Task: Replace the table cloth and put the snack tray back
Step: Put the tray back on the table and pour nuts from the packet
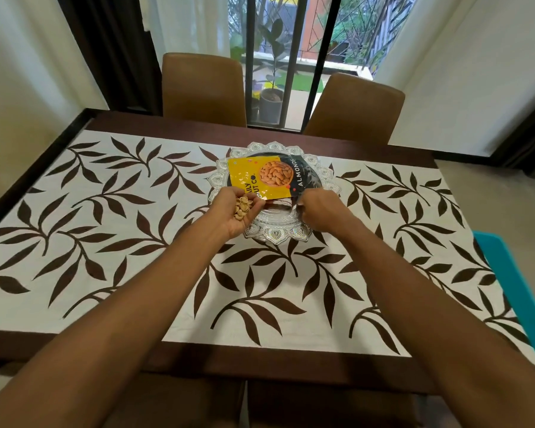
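Restocking the snack tray (325, 173) appeared to be the step in hand. The leaf-print table cloth (105, 242) already lay flat along the dark counter (198, 367), and the tray sat on it at mid-counter, toward the far edge.

Item, almond packet (266, 177): yellow and black, lying across the tray's middle, its near edge raised slightly between the two hands.

Item, left hand (240, 213): palm up and cupped, fingers curled round a small heap of pale nuts (242, 207), fingertips touching the packet's near left corner. Forearm stretched straight out over the cloth.

Item, right hand (317, 211): knuckles up, fingers curled tight at the packet's near right corner, seemingly pinching it; the actual contact was hidden under the hand. Forearm likewise extended, angled inward.

Next move, as judged: the cupped nuts needed tipping into the tray or the packet without spilling on the cloth, then the packet needed settling flat.

Also present: two brown chairs (203, 88) beyond the counter, and a teal object (513, 288) at the right edge.
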A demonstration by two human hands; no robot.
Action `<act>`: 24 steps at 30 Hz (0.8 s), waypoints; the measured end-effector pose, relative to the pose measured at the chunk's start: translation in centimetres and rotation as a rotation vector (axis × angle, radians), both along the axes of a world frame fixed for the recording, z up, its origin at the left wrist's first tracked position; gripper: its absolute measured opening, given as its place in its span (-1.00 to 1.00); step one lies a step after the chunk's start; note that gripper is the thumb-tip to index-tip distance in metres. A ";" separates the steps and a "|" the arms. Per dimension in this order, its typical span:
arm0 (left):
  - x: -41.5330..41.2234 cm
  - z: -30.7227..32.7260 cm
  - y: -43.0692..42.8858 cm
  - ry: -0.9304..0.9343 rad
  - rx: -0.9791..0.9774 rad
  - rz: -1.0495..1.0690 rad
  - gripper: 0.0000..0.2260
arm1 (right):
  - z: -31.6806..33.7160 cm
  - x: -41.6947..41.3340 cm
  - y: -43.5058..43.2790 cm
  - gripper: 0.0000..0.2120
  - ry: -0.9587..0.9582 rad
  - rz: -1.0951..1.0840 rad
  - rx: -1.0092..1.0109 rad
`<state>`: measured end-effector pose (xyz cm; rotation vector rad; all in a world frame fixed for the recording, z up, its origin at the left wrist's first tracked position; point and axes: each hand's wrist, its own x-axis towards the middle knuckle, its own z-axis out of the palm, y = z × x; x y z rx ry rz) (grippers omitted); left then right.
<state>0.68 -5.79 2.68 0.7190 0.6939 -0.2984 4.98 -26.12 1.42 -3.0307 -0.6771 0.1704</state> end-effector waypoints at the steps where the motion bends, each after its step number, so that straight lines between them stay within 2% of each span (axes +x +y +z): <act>1: 0.1 0.0 0.0 0.001 0.007 0.000 -0.73 | -0.3 -0.1 0.2 -0.81 -0.016 0.014 -0.013; 7: 0.0 -0.4 0.3 0.029 -0.004 0.013 -0.71 | -0.3 -1.3 1.6 -0.87 0.046 0.092 -0.052; 11: -0.1 -0.5 0.3 0.029 -0.033 0.019 -0.70 | 0.3 -2.3 3.3 -0.82 0.109 0.138 -0.027; 14: 0.0 -0.6 0.4 0.034 -0.078 0.012 -0.70 | 1.3 -2.3 4.6 -0.74 0.173 0.140 0.045; 17: 0.1 -0.8 0.5 0.030 -0.086 0.014 -0.72 | 1.8 -1.4 5.1 -0.89 0.276 0.184 0.144; 20: -0.2 -0.7 0.6 0.009 -0.061 0.034 -0.72 | 1.8 -0.8 4.9 -0.77 0.347 0.167 0.286; 24: -0.5 -0.5 0.8 -0.021 -0.079 0.081 -0.72 | 1.6 -0.4 4.5 -0.80 0.408 0.121 0.439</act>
